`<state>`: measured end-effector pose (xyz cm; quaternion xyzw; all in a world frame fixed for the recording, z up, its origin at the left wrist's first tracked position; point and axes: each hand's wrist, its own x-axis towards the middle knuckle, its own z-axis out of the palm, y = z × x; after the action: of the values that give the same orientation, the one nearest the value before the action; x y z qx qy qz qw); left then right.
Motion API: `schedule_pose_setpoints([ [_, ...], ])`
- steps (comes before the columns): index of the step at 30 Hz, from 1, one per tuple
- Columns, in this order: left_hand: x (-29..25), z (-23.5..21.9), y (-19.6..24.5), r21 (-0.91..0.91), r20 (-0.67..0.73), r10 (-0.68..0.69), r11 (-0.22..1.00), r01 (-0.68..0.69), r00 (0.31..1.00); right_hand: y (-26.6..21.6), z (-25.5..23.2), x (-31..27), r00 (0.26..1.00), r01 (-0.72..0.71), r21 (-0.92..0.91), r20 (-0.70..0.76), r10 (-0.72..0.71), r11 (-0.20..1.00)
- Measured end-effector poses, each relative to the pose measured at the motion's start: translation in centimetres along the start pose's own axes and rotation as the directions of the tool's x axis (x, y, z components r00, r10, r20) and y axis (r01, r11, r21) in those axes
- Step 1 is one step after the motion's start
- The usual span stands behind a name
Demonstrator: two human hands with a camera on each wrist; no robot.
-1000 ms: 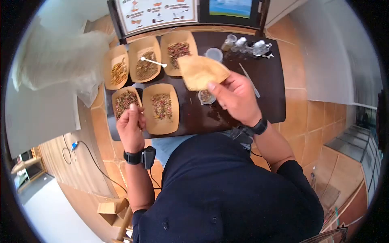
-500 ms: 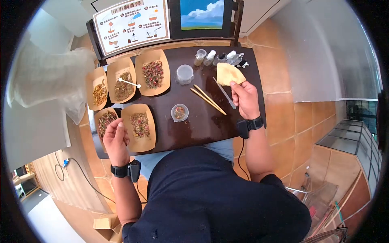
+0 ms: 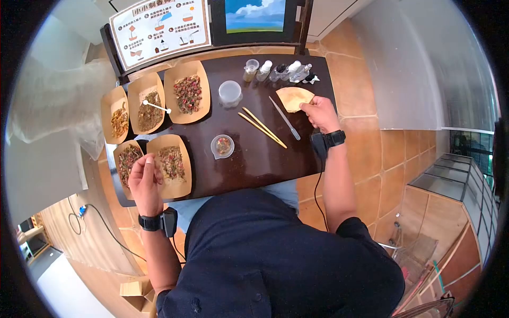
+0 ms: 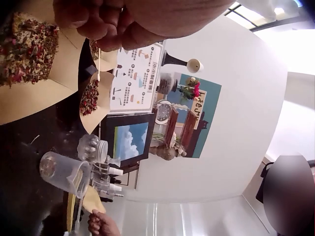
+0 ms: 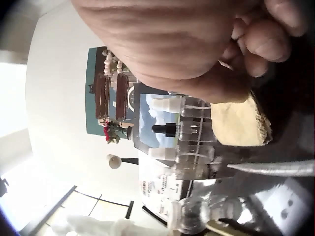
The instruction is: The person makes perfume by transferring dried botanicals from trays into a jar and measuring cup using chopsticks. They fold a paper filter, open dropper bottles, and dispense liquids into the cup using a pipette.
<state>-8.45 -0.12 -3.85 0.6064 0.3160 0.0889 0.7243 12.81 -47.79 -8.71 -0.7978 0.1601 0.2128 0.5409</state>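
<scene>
My right hand (image 3: 322,114) pinches a tan, fan-shaped paper filter (image 3: 295,99) by its edge, thumb on top, over the right part of the dark table. In the right wrist view the filter (image 5: 238,123) shows below the thumb, partly hidden by the hand. Over the front-left paper trays, my left hand (image 3: 145,183) hangs loosely curled, thumb near the forefinger, with nothing visible in it. It overlaps the tray (image 3: 177,190) of mixed dried petals beneath. A small clear cup (image 3: 222,146) with dried petals inside stands between the hands.
Three more paper trays of dried plants stand behind, a white spoon (image 3: 157,106) across the middle one. Two thin yellow sticks (image 3: 262,128) and a plastic pipette (image 3: 284,118) lie beside the filter. Behind are a clear round container (image 3: 230,93), small bottles (image 3: 281,72) and an instruction board (image 3: 159,32).
The right hand has carried the filter from above the small cup out to the right, past the pipette. The left hand stays over the front-left trays. The head view has shifted.
</scene>
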Motion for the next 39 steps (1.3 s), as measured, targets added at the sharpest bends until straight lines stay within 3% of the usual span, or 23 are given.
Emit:
schedule_pose_setpoints([
  [2, 0.2, -0.1, 0.1, -0.018, -0.003, -0.004, 1.0, 0.004, 1.0, 0.5, 0.2, 0.8, 0.986, 0.025, -0.347, -0.145, -0.08, 0.938],
  [3, 0.5, -0.4, -0.1, -0.004, 0.0, 0.017, 1.0, -0.017, 1.0, 0.9, 0.3, 1.0, 0.987, 0.023, -0.345, -0.144, -0.077, 0.938],
  [5, 0.8, -0.7, -0.2, 0.012, 0.004, 0.034, 0.999, -0.034, 0.999, 1.0, 0.8, 0.7, 0.917, 0.116, -0.539, -0.265, -0.299, 0.835],
  [8, 1.1, -0.7, 0.0, 0.064, -0.069, 0.082, 0.995, -0.078, 0.994, -0.1, 1.8, -0.6, 0.913, 0.028, -0.503, -0.338, -0.226, 0.864],
  [12, 1.5, -1.4, 0.0, 0.083, -0.114, 0.094, 0.993, -0.084, 0.989, 0.1, 2.3, -0.9, 0.889, 0.031, -0.508, -0.379, -0.256, 0.86],
  [17, 1.3, -1.6, 0.6, 0.045, -0.123, 0.092, 0.995, -0.087, 0.988, 0.6, 2.8, -0.8, 0.851, 0.108, -0.432, -0.426, -0.308, 0.895],
  [21, 1.8, -1.8, 0.5, 0.028, -0.144, 0.114, 0.993, -0.112, 0.983, 0.8, 3.0, -0.8, 0.865, 0.098, -0.54, -0.369, -0.339, 0.836],
  [25, 1.7, -3.0, -0.8, 0.102, -0.144, 0.203, 0.977, -0.19, 0.968, -0.1, 3.3, -2.0, 0.8, 0.242, -0.444, -0.412, -0.436, 0.863],
  [27, 1.6, -3.5, -1.1, 0.168, -0.149, 0.211, 0.968, -0.186, 0.966, -0.1, 3.4, -2.4, 0.76, 0.391, -0.427, -0.35, -0.547, 0.815],
  [28, 1.8, -3.6, -1.5, 0.203, -0.165, 0.253, 0.955, -0.218, 0.953, -0.3, 3.5, -2.8, 0.809, 0.404, -0.339, -0.302, -0.505, 0.85],
  [29, 1.9, -3.9, -1.7, 0.239, -0.154, 0.268, 0.944, -0.228, 0.951, -0.4, 3.7, -3.1, 0.804, 0.43, -0.372, -0.256, -0.536, 0.823],
  [31, 2.1, -3.9, -1.7, 0.275, -0.141, 0.351, 0.912, -0.304, 0.926, -2.0, 5.1, -4.8, 0.832, 0.432, -0.406, -0.165, -0.529, 0.806],
  [33, 1.9, -3.9, -1.5, 0.152, -0.178, 0.282, 0.954, -0.257, 0.943, -3.6, 6.9, -7.0, 0.898, 0.35, -0.457, -0.085, -0.431, 0.818],
  [34, 1.8, -4.1, -1.5, 0.174, -0.198, 0.279, 0.954, -0.246, 0.94, -3.5, 7.5, -7.2, 0.912, 0.357, -0.441, -0.025, -0.409, 0.824],
  [39, 0.9, -3.2, -0.8, 0.12, -0.225, 0.337, 0.941, -0.317, 0.914, -2.7, 10.3, -8.4, 0.856, 0.493, -0.46, 0.105, -0.506, 0.738],
])
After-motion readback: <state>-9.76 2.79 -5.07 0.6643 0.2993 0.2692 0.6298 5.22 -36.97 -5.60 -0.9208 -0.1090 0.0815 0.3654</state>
